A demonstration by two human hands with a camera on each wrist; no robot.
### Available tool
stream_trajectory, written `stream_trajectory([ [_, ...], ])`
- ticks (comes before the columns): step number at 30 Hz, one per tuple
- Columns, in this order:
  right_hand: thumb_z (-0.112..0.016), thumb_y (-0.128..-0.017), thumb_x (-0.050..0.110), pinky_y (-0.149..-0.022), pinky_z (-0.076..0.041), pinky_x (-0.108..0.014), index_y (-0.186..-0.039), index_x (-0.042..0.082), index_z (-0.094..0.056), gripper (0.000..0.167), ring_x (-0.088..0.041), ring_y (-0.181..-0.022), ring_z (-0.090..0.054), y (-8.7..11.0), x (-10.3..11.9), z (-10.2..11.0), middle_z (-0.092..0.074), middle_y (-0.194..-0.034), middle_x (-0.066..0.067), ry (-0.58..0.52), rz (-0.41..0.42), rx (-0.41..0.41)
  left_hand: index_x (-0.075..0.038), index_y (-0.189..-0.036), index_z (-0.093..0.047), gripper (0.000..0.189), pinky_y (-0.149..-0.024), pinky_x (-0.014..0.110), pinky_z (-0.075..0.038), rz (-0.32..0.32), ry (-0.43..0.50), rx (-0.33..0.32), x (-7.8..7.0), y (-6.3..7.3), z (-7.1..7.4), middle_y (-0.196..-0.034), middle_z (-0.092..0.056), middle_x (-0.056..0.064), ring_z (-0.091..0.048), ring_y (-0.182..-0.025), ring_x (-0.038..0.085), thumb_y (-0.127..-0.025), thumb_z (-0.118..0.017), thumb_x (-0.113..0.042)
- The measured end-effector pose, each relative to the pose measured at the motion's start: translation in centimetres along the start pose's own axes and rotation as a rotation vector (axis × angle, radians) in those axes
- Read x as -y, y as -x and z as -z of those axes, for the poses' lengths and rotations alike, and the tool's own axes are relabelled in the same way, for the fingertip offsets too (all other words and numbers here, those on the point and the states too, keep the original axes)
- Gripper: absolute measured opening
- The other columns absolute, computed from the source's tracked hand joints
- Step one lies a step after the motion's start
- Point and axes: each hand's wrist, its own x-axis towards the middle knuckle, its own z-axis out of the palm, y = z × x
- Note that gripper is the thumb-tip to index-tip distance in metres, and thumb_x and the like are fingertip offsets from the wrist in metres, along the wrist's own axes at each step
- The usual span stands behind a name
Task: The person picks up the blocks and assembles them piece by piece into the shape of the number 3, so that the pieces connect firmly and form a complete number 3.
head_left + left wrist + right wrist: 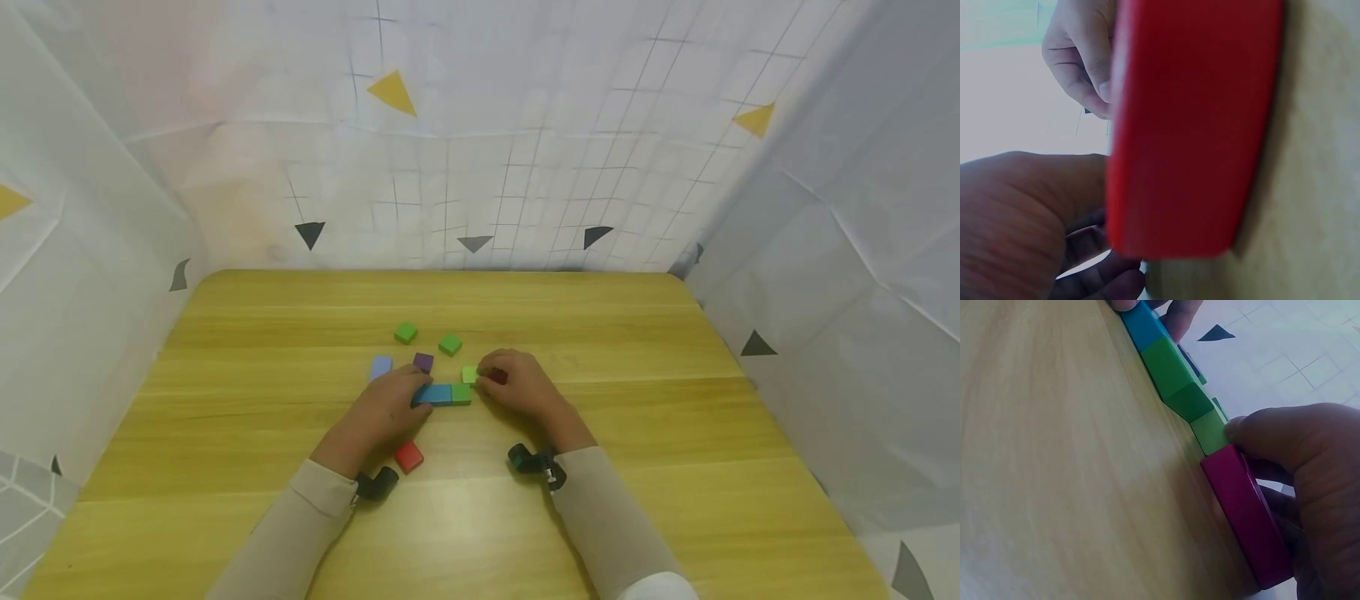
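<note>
In the head view my left hand [384,408] grips a blue block [437,395], thumb on its near side and fingers on its far side. A green block [461,394] touches the blue block's right end. Just behind stands a light green block [469,374], which my right hand [522,385] pinches at its right edge. A magenta block [1247,515] lies against the light green one in the right wrist view, under my right hand. Close to the left wrist camera, a red block [1194,131] hides part of the left hand's work.
Two green blocks [406,332] sit farther back on the wooden table [637,467]. A purple block [423,362] and a pale blue block [381,367] are just beyond my left hand. Patterned white sheets [525,100] surround the table's back and sides.
</note>
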Motion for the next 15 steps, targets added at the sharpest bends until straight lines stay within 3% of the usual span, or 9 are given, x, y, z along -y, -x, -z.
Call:
stream_trajectory([
  [15,-0.074,-0.089,0.019,-0.086,-0.055,-0.033,-0.099,0.012,-0.076,0.012,-0.013,-0.097,-0.064,0.02,0.0,0.05,-0.071,-0.106,0.001,-0.034,-0.003,-0.006,-0.01,-0.132,-0.062,0.042,-0.102,0.038,-0.049,0.012,0.007,0.006,0.09,-0.15,-0.13,-0.128,-0.06,0.0,-0.057,-0.111,0.015,-0.095,-0.066,-0.03],
])
